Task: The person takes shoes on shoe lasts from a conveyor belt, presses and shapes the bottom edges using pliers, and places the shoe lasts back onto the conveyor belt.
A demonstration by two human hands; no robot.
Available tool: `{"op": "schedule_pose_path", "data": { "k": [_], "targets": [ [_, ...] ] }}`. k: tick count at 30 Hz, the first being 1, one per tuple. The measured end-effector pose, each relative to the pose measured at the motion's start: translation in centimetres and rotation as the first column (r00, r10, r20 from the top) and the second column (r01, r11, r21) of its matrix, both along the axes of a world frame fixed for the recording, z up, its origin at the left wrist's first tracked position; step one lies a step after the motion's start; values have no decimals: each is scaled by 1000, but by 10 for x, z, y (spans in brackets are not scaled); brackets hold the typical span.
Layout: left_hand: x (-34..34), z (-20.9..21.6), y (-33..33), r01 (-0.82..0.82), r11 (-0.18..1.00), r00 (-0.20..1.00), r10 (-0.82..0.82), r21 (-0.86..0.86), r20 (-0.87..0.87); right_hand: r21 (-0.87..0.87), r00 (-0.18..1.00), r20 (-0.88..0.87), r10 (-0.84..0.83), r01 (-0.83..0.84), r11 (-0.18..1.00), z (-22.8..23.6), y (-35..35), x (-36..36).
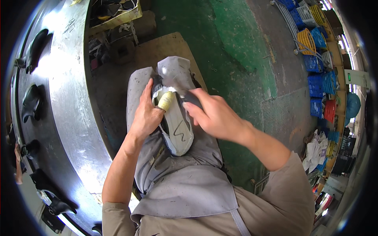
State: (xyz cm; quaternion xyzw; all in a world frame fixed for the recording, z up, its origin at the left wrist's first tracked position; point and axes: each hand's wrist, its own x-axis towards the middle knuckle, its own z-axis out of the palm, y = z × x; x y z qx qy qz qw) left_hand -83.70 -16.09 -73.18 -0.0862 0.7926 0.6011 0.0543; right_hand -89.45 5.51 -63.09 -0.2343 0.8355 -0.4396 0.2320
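A shoe upper on a last lies bottom up across my lap, toe or heel end toward me; I cannot tell which. Its pale insole carries a dark scrawled line. My left hand grips the far part of the shoe, its yellow-wrapped thumb pressed on the insole and its fingers along the side. In my right hand is a dark-handled tool. The tool's head is smeared by motion over the shoe's far end, so its kind is unclear. A grey apron covers my lap.
Close on my left runs a shiny metal bench, with a conveyor carrying black shoes beyond it. A box of odds and ends stands ahead. Coloured baskets line the right, past the green floor. Another person's arm shows far left.
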Motion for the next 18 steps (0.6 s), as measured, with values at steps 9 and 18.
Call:
{"op": "schedule_pose_path", "data": {
  "k": [9,18],
  "targets": [
    [91,11,44,-1,974,931,-82,225,356,205,827,559,64,-212,956,-12,46,4],
    [125,-8,57,-57,936,992,14,348,125,416,887,170,429,-460,785,4,50,28]
  ]
}}
